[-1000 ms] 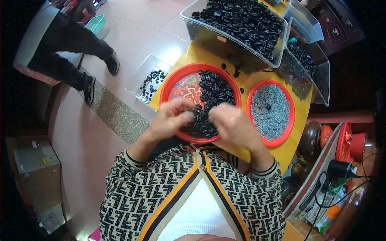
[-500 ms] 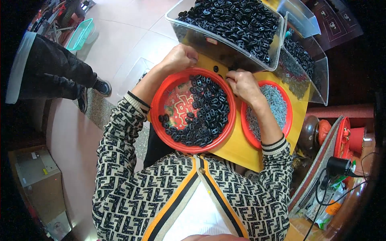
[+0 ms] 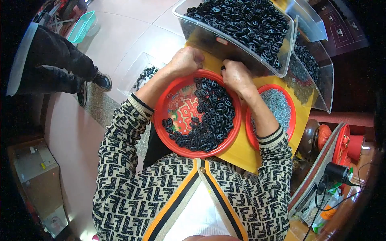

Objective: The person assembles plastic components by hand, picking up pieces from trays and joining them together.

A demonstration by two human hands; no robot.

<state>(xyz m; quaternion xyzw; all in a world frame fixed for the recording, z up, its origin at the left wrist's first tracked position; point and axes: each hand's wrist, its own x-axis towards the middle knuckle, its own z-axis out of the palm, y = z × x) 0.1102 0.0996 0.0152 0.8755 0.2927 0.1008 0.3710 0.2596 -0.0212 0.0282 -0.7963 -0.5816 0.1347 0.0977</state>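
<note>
Beyond the rim of a red round tray (image 3: 238,124), my left hand (image 3: 187,61) is curled closed. Whatever its fingertips grip is hidden. Across a small gap, my right hand (image 3: 238,76) pinches a small black oval piece (image 3: 223,68) between thumb and fingers, over the yellow board. Many black oval pieces with two holes (image 3: 217,116) lie in the tray, heaped toward its right and near sides, with the patterned bottom showing at left. A smaller red tray (image 3: 292,126) full of thin silvery metal pins or screws (image 3: 276,106) sits beside my right forearm, which partly covers it.
A large clear bin (image 3: 233,44) heaped with black pieces stands at the far side. Another clear bin (image 3: 321,88) is right of it. A clear box with small black parts (image 3: 145,76) lies left of my left forearm. Another person's legs (image 3: 52,60) are at left.
My right hand has moved slightly up and left and now has a black oval piece in its fingertips. The loose piece on the yellow board no longer shows. My left hand shifted a little right.
</note>
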